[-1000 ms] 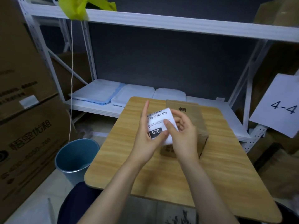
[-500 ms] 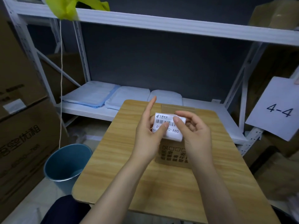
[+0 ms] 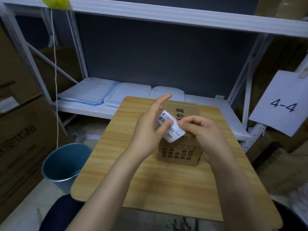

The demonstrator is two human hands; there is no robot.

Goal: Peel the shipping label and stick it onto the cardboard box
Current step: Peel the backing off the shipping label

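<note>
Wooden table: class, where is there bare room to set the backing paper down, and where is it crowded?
Free: the wooden table left of the cardboard box, and its near strip. Crowded: above the box, where both hands hold the shipping label.

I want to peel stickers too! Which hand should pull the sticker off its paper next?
Probably the right hand: its thumb and fingertip already pinch the curled edge of the shipping label. The left hand grips the label's other side, steadying it above the cardboard box.

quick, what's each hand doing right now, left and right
Left hand: closed on the shipping label, thumb across its printed face.
Right hand: pinching the label's right edge, above the cardboard box.
</note>
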